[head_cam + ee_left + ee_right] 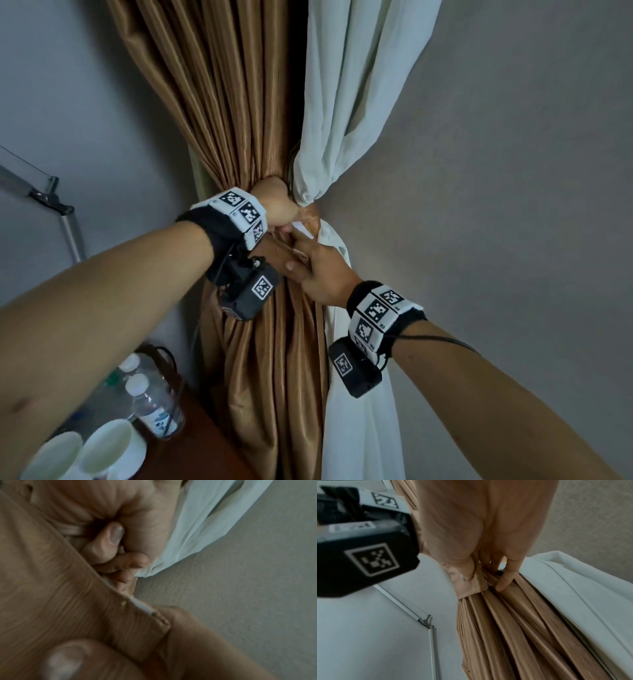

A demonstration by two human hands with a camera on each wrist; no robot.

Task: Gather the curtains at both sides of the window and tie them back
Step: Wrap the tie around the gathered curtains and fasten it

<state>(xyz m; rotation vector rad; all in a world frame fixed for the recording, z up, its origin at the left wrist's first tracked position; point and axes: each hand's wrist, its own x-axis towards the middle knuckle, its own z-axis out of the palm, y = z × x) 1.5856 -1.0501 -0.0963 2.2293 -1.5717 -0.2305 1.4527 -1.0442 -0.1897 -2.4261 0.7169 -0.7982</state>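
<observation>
A brown pleated curtain (246, 102) and a white sheer curtain (349, 85) hang bunched together against the wall. A brown tie-back band (310, 214) wraps the bundle at its waist. My left hand (279, 209) is closed in a fist at the waist, fingers curled round the band (85, 601). Just below it, my right hand (308, 267) pinches the band's loose end (471, 588) between thumb and fingers (505, 580), against the brown pleats (513, 628). How the band is fastened is hidden behind the hands.
At the lower left a dark wooden table (205, 445) carries water bottles (150, 404) and white cups (109, 445). A metal rod with a bracket (51, 198) runs along the left wall. Bare grey wall (496, 205) fills the right side.
</observation>
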